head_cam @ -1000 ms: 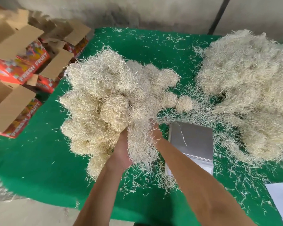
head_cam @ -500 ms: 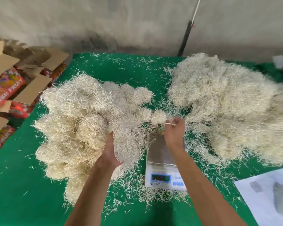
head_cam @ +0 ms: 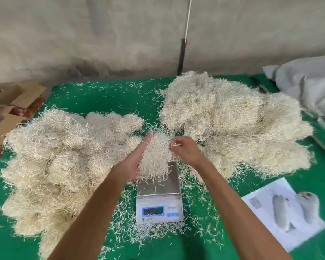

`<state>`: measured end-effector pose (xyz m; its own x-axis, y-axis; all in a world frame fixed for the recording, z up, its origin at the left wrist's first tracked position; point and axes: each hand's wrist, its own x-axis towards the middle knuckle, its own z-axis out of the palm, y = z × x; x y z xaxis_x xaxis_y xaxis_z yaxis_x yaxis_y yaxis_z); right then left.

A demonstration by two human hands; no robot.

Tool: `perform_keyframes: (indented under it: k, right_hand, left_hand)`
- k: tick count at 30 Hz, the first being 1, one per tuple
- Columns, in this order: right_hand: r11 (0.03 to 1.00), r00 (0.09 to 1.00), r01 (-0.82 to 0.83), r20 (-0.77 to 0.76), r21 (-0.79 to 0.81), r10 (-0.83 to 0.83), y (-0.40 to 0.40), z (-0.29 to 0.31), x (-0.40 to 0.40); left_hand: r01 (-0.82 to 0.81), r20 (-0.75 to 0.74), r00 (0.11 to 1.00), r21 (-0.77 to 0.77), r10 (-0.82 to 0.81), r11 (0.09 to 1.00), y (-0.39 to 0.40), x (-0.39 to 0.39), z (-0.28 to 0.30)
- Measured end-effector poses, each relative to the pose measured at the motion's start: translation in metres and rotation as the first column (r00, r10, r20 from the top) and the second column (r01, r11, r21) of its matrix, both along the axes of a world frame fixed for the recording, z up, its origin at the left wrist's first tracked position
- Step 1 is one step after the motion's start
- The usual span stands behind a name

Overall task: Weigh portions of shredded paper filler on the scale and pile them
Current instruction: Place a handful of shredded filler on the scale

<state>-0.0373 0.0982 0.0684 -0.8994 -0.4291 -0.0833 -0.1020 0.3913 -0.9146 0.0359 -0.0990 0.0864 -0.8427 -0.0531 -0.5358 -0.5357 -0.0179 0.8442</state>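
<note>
Left hand (head_cam: 133, 162) cups shredded-paper portion (head_cam: 154, 158) | right hand (head_cam: 186, 151) pinches strands | lower gently onto scale platform (head_cam: 158, 186) — trim until display (head_cam: 152, 211) settles.

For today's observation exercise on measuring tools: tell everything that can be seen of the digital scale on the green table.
The digital scale is a small white plastic box with a square, brushed-metal weighing pan on top. Its sloped front holds a blue-framed dark display, unreadable here, and blue buttons beside it. It sits flat on the green table covering, between two heaps of filler, ringed by loose strands. A portion of shredded paper filler rests on the pan's far part, steadied by the left hand. A few stray strands lie across pan and display.
</note>
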Motion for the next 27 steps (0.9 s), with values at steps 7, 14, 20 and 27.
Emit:
perform_keyframes:
  k: [7,14,20,27]
  right_hand:
    - [0.949,0.956,0.284,-0.038,-0.137,-0.291,0.050,0.007,-0.036]
    - [0.975,0.994,0.107,0.055,-0.195,-0.098,0.034,-0.010,-0.022]
    - [0.885,0.950,0.312,0.092,-0.346,-0.298,0.059,0.001,-0.044]
    - [0.753,0.873,0.487,0.209,-0.443,-0.441,0.044,-0.002,-0.051]
  left_hand:
    - [0.068,0.031,0.998,-0.293,-0.062,0.954,0.024,-0.025,-0.001]
    - [-0.035,0.008,0.999,0.049,0.034,0.998,0.054,-0.042,0.005]
    - [-0.299,0.027,0.953,0.225,0.301,0.927,0.051,-0.050,-0.003]
    - [-0.315,-0.073,0.921,0.441,0.383,0.841,0.060,-0.059,-0.008]
